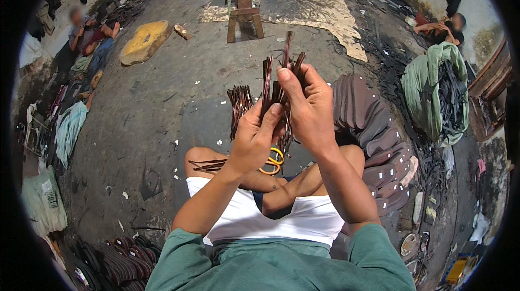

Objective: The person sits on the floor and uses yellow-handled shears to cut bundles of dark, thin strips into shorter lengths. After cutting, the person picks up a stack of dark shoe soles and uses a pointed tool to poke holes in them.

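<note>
Held up in front of me is a bunch of thin, glossy dark-brown strips (267,82). My left hand (259,133) is closed round their lower part, the thumb pressed along them. My right hand (310,104) pinches more of the strips between thumb and fingers, and one strip (287,47) sticks up above the others. Another bundle of brown strips (238,104) lies beyond my left hand on the floor. A few loose strips (208,165) rest on my left leg. Scissors with yellow-orange handles (274,162) lie below my hands, their blades hidden.
Dark sole-shaped pieces (374,144) are stacked in a curve at my right. Behind them stands a green sack (428,79) of black scraps. Ahead are a wooden stand (245,9) and a yellow block (144,41). Other people sit along the walls. More soles (116,261) lie lower left.
</note>
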Available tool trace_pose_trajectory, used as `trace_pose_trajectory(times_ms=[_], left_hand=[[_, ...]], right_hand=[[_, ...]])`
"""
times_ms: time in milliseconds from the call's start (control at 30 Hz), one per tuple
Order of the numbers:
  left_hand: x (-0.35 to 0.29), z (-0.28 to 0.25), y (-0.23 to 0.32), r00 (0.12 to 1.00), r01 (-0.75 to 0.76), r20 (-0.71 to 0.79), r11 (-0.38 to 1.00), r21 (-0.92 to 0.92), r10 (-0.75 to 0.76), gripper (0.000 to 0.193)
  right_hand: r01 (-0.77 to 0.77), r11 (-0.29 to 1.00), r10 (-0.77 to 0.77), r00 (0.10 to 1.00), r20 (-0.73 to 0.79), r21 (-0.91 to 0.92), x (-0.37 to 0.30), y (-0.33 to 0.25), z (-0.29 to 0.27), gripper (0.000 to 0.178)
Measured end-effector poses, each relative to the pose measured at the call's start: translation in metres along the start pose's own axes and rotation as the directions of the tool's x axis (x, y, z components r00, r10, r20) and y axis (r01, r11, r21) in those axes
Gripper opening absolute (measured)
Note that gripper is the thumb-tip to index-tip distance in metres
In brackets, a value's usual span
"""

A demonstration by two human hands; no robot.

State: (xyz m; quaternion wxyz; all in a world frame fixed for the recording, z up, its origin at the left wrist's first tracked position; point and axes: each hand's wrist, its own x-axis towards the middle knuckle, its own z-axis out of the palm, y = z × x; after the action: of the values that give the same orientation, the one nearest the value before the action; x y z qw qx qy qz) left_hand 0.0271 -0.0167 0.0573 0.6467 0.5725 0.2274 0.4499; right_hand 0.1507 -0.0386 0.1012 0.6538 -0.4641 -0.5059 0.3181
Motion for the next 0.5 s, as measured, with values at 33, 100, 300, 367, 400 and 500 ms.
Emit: trace_pose_trajectory(times_ms=[33, 100, 300, 367, 400, 500], left_hand=[[0.000, 0.000, 0.002, 0.998, -0.011, -0.059, 1.000, -0.005, 0.010, 0.026], [0.005, 0.000, 0.006, 0.982, -0.043, -0.182, 0.999, -0.014, 0.039, 0.029], [0.036, -0.076, 0.024, 0.854, -0.292, -0.486, 0.943, -0.159, 0.183, 0.028], [0.043, -0.125, 0.039, 0.757, -0.413, -0.613, 0.892, -0.182, 0.225, 0.027], [0.040, -0.147, 0.052, 0.694, -0.461, -0.681, 0.871, -0.172, 0.233, 0.026], [0.027, -0.174, 0.065, 0.693, -0.437, -0.665, 0.896, -0.082, 0.277, 0.029]], right_hand=[[0.042, 0.999, -0.043, 0.997, -0.058, -0.012, -0.001, 0.002, -0.002, 0.025], [0.130, 0.990, -0.136, 0.977, -0.163, -0.045, -0.004, 0.011, -0.005, 0.024], [0.171, 0.919, 0.060, 0.831, -0.554, 0.355, -0.006, 0.005, -0.047, 0.032], [0.281, 0.830, 0.102, 0.773, -0.627, 0.481, -0.006, 0.003, -0.091, 0.032], [0.299, 0.835, 0.097, 0.747, -0.657, 0.463, -0.006, 0.004, -0.120, 0.032], [0.301, 0.882, 0.034, 0.728, -0.685, 0.363, -0.008, 0.002, -0.168, 0.031]])
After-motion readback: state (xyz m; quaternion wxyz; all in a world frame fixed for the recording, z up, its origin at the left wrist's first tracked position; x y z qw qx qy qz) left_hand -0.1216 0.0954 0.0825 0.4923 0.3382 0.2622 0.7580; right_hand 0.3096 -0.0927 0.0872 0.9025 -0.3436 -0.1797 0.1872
